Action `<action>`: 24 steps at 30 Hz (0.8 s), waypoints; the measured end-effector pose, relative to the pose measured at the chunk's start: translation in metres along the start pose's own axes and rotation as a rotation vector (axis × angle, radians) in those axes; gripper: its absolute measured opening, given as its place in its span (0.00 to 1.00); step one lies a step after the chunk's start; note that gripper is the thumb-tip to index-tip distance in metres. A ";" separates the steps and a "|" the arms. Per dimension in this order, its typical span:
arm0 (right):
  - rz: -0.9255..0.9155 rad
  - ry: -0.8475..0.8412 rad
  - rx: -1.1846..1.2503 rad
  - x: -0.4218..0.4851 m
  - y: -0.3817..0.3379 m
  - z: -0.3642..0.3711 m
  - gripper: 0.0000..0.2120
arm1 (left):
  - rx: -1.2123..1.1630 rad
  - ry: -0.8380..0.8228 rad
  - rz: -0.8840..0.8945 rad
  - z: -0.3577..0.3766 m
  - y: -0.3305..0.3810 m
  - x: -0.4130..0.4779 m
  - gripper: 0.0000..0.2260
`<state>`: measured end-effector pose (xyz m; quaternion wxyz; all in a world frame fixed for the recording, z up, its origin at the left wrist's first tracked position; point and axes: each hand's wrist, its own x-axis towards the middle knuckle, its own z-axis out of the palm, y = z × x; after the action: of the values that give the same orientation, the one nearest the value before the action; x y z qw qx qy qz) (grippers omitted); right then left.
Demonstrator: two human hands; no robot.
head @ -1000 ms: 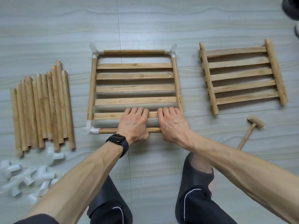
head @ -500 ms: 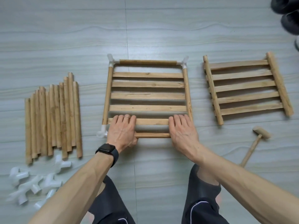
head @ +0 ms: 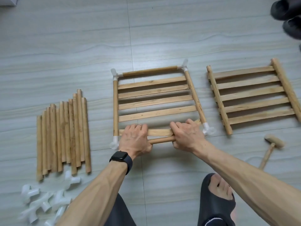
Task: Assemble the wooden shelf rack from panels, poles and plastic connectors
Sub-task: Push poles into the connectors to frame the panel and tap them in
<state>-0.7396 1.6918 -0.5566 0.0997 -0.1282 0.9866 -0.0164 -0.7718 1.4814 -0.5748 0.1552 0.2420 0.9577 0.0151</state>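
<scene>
A slatted wooden panel [head: 154, 101] lies on the floor, framed by poles joined with white plastic connectors at its corners. Its near pole [head: 162, 140] runs between the near left connector [head: 114, 142] and the near right connector [head: 208, 129]. My left hand [head: 135, 139] grips the left part of that pole, fingers curled over the nearest slat. My right hand [head: 187, 136] grips the right part of the same pole. A second slatted panel [head: 254, 98] lies to the right, without connectors.
A row of loose wooden poles [head: 63, 134] lies at the left, with a heap of white connectors [head: 47, 204] below it. A small wooden mallet [head: 272, 147] lies at the right. My sandalled foot [head: 216, 199] is near the bottom; dark shoes [head: 286, 13] sit top right.
The view has shifted and the framed panel now sits slightly turned. Both hands have gone from lying flat on the near slat to curling round the near pole; the near right connector now shows.
</scene>
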 end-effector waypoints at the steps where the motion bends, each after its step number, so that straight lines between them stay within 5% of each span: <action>1: -0.015 0.013 0.008 0.001 0.003 -0.001 0.14 | 0.012 0.003 0.005 0.000 0.002 0.001 0.12; 17: 0.001 -0.254 0.034 0.003 0.020 0.031 0.17 | -0.055 -0.023 0.043 0.017 -0.017 0.003 0.29; 24: -0.057 -0.139 0.147 -0.005 0.026 0.043 0.26 | -0.007 -0.082 -0.005 0.016 -0.019 0.014 0.19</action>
<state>-0.7325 1.7183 -0.5988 0.1767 -0.1493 0.9694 -0.0826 -0.7866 1.4706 -0.5963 0.1953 0.2393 0.9511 0.0081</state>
